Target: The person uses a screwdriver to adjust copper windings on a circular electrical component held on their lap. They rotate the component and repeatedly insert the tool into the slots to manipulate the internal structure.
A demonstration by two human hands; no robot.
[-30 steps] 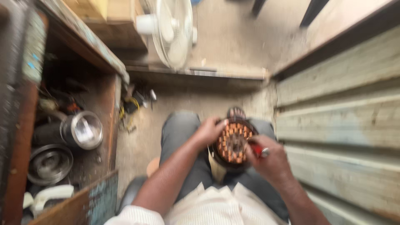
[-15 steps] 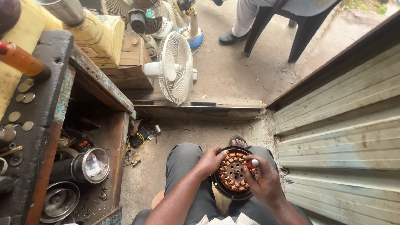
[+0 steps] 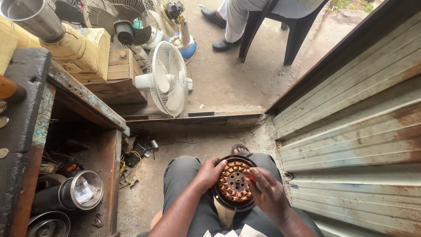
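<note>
On the seated person's lap rests a round black motor stator ringed with copper windings [image 3: 233,182]. The left hand [image 3: 209,172] grips its rim; the right hand [image 3: 268,193] pinches a small red tool [image 3: 251,178] against the coils.

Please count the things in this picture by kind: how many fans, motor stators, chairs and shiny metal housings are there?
Fans: 3 (white fan, dark-hubbed fan, fan on blue base)
Copper-wound motor stator: 1, steadied by the left hand, with the right hand at its edge
Dark chair: 1
Shiny metal housings: 2
Total: 7
</note>
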